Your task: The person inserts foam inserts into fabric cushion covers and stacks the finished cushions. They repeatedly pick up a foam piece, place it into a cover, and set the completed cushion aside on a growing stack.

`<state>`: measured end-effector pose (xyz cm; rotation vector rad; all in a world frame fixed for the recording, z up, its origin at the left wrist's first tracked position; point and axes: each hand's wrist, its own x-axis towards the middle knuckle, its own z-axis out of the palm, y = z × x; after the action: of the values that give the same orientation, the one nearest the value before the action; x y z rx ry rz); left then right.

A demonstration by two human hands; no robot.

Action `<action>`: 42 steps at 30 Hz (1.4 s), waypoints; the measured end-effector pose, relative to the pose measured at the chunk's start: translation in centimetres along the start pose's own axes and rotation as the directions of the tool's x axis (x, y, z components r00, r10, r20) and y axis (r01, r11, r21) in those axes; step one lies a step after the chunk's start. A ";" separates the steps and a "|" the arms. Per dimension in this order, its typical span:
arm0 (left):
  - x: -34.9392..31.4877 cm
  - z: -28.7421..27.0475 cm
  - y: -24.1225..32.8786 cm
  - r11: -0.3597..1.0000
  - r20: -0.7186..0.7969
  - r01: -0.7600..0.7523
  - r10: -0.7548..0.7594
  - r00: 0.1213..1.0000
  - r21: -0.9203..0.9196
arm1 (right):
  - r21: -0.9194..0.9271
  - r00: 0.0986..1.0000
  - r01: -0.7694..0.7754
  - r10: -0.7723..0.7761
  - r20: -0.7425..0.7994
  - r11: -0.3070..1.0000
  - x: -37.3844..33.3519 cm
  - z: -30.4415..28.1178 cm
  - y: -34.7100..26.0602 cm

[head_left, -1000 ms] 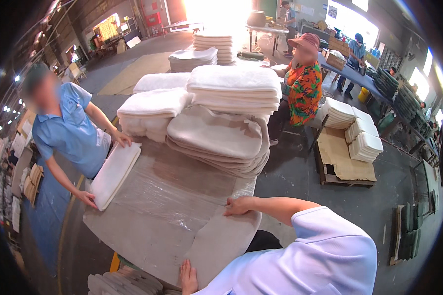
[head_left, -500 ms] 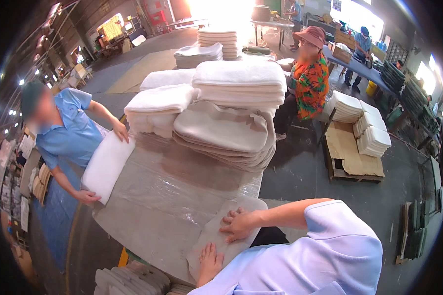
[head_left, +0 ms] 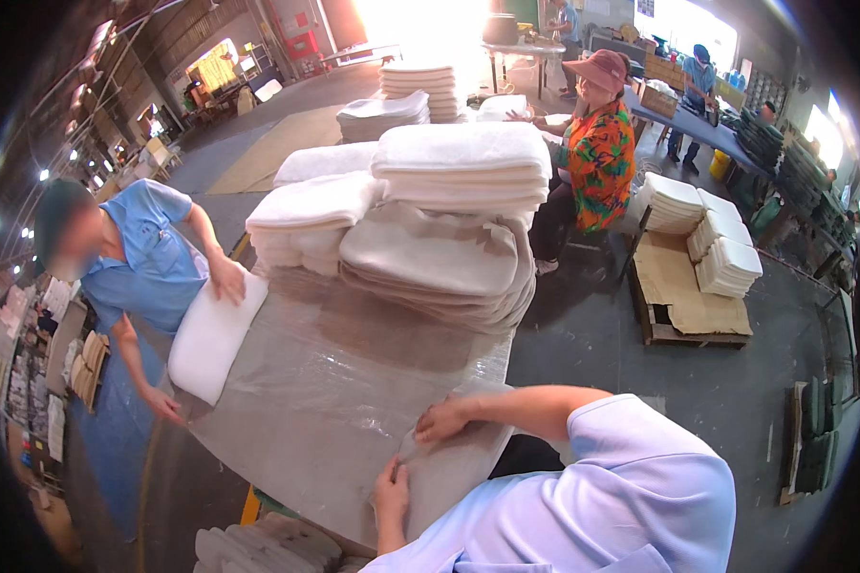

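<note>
A flat grey-beige fabric pad [head_left: 454, 477] lies on the plastic-covered table [head_left: 325, 382] at its near right corner, right in front of me. My right hand [head_left: 446, 417] grips the pad's far left edge with curled fingers. Closer to me, my left hand [head_left: 390, 489] holds the pad's left edge, its thumb over the fingers. Part of the pad is hidden beneath my right forearm and sleeve. A thick stack of similar grey-beige pads [head_left: 430, 253] sits at the middle of the table, with folded white pads [head_left: 461, 158] piled on top.
At the left, a co-worker in a blue shirt [head_left: 148, 244] handles a white pad [head_left: 215, 339]. Another person in a patterned top [head_left: 597, 158] sits beyond the stacks. Right of the table, a pallet [head_left: 688, 296] bears white stacks. More pads [head_left: 263, 544] lie below the table's near edge.
My hands have gone from lying flat with spread fingers to gripping the pad's left edge. The co-worker's near hand has come off the white pad.
</note>
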<state>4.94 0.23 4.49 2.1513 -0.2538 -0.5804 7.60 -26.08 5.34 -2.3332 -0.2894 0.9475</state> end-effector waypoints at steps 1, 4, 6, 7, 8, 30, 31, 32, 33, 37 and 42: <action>-0.6 0.0 -0.2 0.993 -0.068 -0.066 0.060 0.996 -0.102 | 0.219 0.999 0.017 -0.005 -0.052 0.976 -0.8 -0.3 2.4; -6.2 -3.3 -4.2 0.973 -0.189 -0.117 0.080 0.979 -0.197 | 0.522 0.960 0.129 0.025 -0.278 0.843 -4.9 -2.1 3.6; -10.7 -4.6 -6.7 0.983 -0.188 -0.177 0.164 0.968 -0.054 | 0.479 0.971 0.012 0.104 -0.216 0.878 -9.3 -4.4 4.7; -12.6 -4.7 -7.5 0.990 -0.172 -0.135 0.127 0.977 -0.034 | 0.520 0.958 0.022 0.130 -0.255 0.854 -11.2 -4.0 5.1; -13.3 -4.2 -7.8 0.995 -0.158 -0.073 0.063 0.985 -0.062 | 0.559 0.941 0.033 0.162 -0.297 0.829 -12.8 -3.6 5.7; -7.4 -6.0 -7.3 0.327 -0.025 0.190 -0.553 0.833 -0.926 | 0.668 0.730 0.256 0.313 -0.607 0.698 -7.1 -2.1 4.5; -7.3 -6.0 -7.0 0.332 -0.033 0.183 -0.552 0.833 -0.926 | 0.670 0.733 0.265 0.306 -0.607 0.693 -7.0 -2.2 4.5; -7.2 -6.1 -7.0 0.338 -0.047 0.171 -0.551 0.833 -0.926 | 0.671 0.738 0.277 0.294 -0.607 0.688 -6.7 -2.3 4.3; -7.0 -6.3 -6.9 0.343 -0.060 0.160 -0.550 0.833 -0.926 | 0.671 0.742 0.289 0.283 -0.608 0.683 -6.6 -2.5 4.2; -6.7 -6.7 -6.8 0.386 -0.041 0.206 -0.544 0.838 -0.899 | 0.638 0.748 0.292 0.245 -0.617 0.713 -6.5 -2.5 4.6; -6.9 -6.7 -6.4 0.428 -0.015 0.254 -0.532 0.847 -0.868 | 0.631 0.751 0.303 0.228 -0.619 0.715 -6.6 -2.3 5.4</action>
<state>2.00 11.40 4.97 1.2487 0.6455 -0.4841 4.32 -34.09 7.14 -1.7444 0.2907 0.0707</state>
